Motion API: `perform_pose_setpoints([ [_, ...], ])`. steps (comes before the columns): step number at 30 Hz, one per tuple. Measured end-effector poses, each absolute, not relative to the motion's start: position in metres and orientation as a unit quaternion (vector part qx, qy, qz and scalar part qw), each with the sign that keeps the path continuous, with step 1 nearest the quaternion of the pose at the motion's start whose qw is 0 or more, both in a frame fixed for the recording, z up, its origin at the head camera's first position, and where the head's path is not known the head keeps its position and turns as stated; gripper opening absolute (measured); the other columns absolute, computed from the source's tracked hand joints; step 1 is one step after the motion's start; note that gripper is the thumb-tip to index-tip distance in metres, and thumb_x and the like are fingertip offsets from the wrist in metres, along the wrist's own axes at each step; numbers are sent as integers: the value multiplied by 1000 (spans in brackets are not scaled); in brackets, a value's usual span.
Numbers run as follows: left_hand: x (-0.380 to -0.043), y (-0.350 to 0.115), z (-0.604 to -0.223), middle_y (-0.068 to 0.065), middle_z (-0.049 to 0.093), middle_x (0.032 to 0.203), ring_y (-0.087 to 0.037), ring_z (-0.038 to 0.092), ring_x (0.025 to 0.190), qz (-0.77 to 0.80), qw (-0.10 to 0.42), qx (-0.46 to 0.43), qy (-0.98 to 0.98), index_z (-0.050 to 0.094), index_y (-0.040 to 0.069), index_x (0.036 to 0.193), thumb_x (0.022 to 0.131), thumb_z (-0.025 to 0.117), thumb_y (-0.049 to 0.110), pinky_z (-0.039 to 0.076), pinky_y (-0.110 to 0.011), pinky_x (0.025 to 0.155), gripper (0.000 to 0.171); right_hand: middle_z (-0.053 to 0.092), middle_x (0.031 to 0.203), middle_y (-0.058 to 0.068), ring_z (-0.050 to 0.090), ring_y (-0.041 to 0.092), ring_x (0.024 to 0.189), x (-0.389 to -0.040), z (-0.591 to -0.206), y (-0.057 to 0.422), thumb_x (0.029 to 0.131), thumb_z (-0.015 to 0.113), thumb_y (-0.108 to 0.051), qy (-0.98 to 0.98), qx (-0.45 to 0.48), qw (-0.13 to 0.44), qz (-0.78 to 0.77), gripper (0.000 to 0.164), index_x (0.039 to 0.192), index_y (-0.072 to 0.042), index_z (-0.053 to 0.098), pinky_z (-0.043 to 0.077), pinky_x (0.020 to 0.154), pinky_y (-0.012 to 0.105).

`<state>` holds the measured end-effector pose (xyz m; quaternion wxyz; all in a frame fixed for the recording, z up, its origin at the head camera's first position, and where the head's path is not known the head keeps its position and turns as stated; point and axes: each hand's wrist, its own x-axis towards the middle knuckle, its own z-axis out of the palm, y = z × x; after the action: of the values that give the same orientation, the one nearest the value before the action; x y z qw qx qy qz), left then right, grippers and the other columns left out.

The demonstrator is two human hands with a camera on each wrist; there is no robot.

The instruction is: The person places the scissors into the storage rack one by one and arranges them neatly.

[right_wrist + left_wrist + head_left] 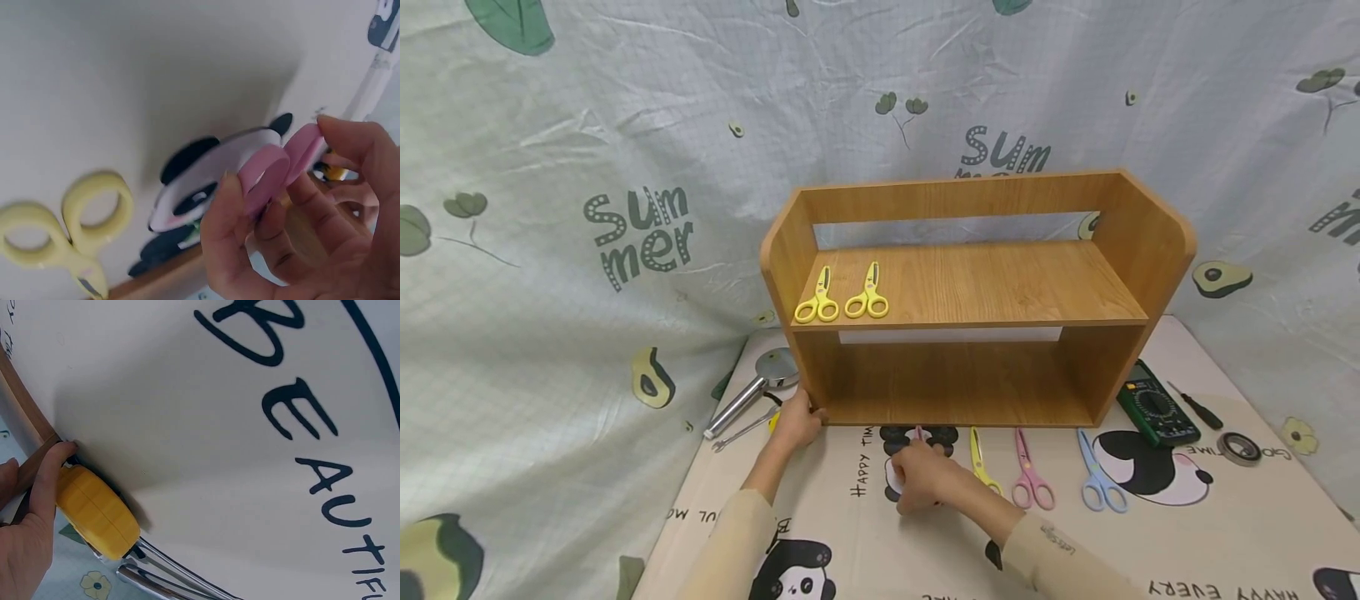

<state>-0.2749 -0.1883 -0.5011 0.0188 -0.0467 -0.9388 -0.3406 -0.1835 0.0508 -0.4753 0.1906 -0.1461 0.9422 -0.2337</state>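
A two-tier wooden shelf [977, 283] stands on the table. My left hand [796, 425] grips its lower left front corner; in the left wrist view the thumb and a finger lie on either side of the wood. Before the shelf, my right hand [925, 477] pinches the handles of pink scissors [269, 190], whose blades are mostly hidden. To its right lie yellow scissors [977, 454], other pink scissors [1024, 462] and blue scissors [1092, 467]. On the upper tier, yellow scissors [822, 287] and a second yellow pair [871, 283] lie at the left.
Left of the shelf are a silver shower head [741, 402], a wrench [745, 429] and a yellow tape measure [97, 509] close to my left fingers. On the right lie a green multimeter [1156, 404], a screwdriver [1202, 410] and a roll of black tape [1240, 448].
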Motion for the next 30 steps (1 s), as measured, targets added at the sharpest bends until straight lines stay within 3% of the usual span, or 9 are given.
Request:
perform_pose_setpoints([
  [4,-275,-188,-500,-34,68,125,-46,67,118,-340,18,-45,-939,47,-9,133,94,63,-1,56,-54,97,43,56,81,1,50,23,81,-181,-461,54,71,89,-18,939,-166,200,-225,26,79,-13,65,38,64,34],
  [10,-274,-188,-500,-34,68,125,-47,66,119,-341,19,-48,-939,48,-9,133,94,63,0,55,-55,97,43,50,65,-4,45,10,52,-173,-428,64,73,86,-11,924,-214,204,-244,27,73,-16,59,34,45,23],
  [13,-274,-188,-500,-34,68,124,-48,66,119,-338,22,-48,-940,48,-8,133,94,64,0,55,-56,98,43,49,62,-3,43,9,45,-169,-405,68,74,84,-9,918,-219,211,-255,26,75,-16,60,34,42,21],
  [20,-274,-188,-500,-35,67,125,-50,65,120,-339,26,-55,-939,46,-8,135,93,63,-2,54,-57,99,45,59,78,2,52,12,51,-171,-349,72,78,86,-10,915,-225,224,-248,24,77,-14,62,44,48,25],
  [25,-274,-188,-500,-35,66,128,-50,64,122,-341,29,-57,-938,45,-8,136,94,62,-2,53,-58,102,46,58,75,1,56,12,56,-180,-314,71,80,86,-11,918,-241,218,-227,24,79,-13,62,47,53,27],
  [30,-276,-190,-502,-35,66,128,-49,64,123,-341,24,-52,-938,45,-8,137,94,62,0,53,-57,102,47,56,70,-3,51,11,52,-188,-287,71,82,80,-9,921,-244,223,-204,19,83,-13,62,42,51,25],
])
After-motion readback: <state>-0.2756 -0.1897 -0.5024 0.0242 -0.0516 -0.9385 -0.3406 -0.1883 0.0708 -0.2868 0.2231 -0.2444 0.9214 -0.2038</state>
